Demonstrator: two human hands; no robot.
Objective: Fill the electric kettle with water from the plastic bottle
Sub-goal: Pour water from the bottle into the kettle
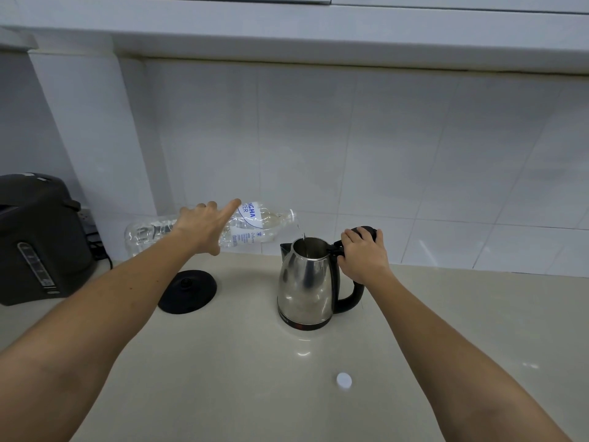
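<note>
A stainless steel electric kettle (304,285) with a black handle stands on the pale counter, off its base, with its lid tipped back. My right hand (363,255) grips the top of the handle by the open lid. My left hand (204,226) holds a clear plastic water bottle (251,226) tipped nearly level, its uncapped mouth just above the kettle opening. A thin stream of water falls from the mouth into the kettle. The bottle is partly full.
The kettle's round black base (188,291) lies on the counter to the left. A dark thermo pot (38,240) stands at the far left with cables behind it. A white bottle cap (344,380) lies near the front. A tiled wall rises behind the counter (255,378).
</note>
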